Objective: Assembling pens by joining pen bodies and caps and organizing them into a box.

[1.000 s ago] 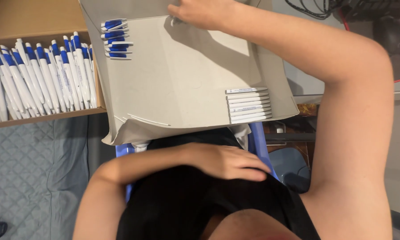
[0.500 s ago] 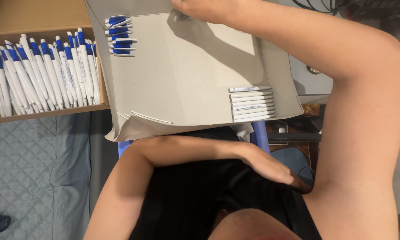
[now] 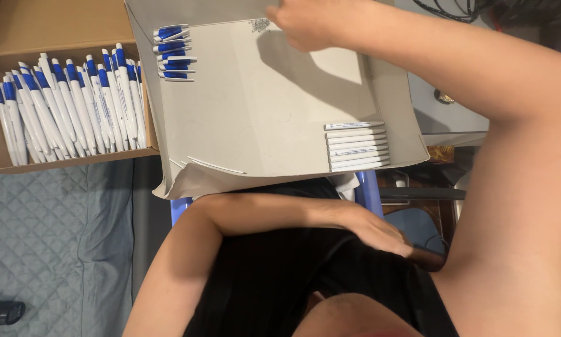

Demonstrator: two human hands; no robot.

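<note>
A grey cardboard tray (image 3: 261,112) lies tilted across my lap. Several blue pen caps (image 3: 173,51) are lined up at its far left, and a row of white pen barrels (image 3: 356,146) sits at its near right. My right hand (image 3: 305,26) reaches over the tray and curls on its far edge. My left hand (image 3: 380,232) lies flat on my black clothing (image 3: 274,281) below the tray's near edge, holding nothing.
A brown cardboard box (image 3: 18,25) at the left holds several white and blue pens (image 3: 68,106). A grey quilted cover (image 3: 49,243) lies below it. At the right are a blue stool leg (image 3: 367,190), a grey surface (image 3: 445,112) and dark cables (image 3: 467,9).
My left hand has slid to the right across my lap, and its forearm now lies straighter under the tray. My right hand stays at the tray's far edge.
</note>
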